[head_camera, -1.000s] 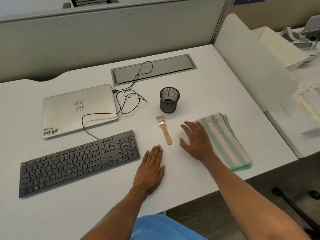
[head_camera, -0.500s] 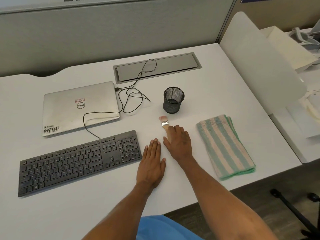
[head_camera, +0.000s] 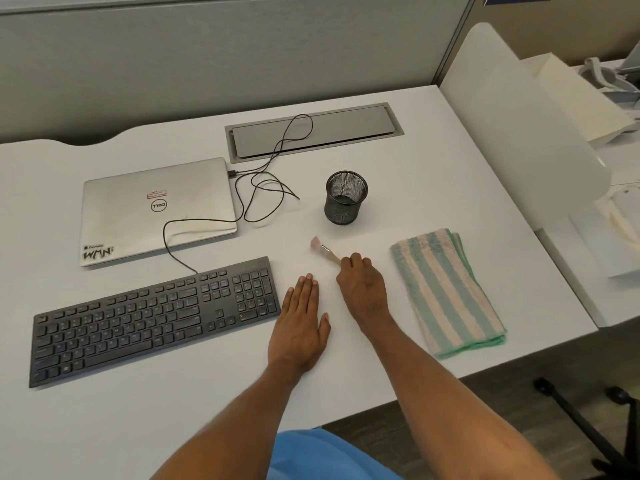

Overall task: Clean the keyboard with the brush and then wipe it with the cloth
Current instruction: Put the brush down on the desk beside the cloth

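A black keyboard (head_camera: 152, 320) lies on the white desk (head_camera: 433, 202) at the left front. My left hand (head_camera: 299, 327) rests flat on the desk just right of the keyboard, fingers straight. My right hand (head_camera: 363, 289) grips the wooden handle of a small brush (head_camera: 323, 249), whose pale bristles point up-left; most of the handle is hidden in my fingers. A folded green-and-cream striped cloth (head_camera: 446, 292) lies to the right of my right hand, untouched.
A closed silver laptop (head_camera: 156, 209) sits behind the keyboard, with a black cable (head_camera: 263, 188) looping to a grey desk hatch (head_camera: 311, 133). A black mesh cup (head_camera: 345, 197) stands behind the brush. A white divider (head_camera: 519, 126) borders the right edge.
My right hand left the cloth, moved left onto the brush handle and curled around it; the brush now tilts with bristles up-left. My left hand stayed flat.
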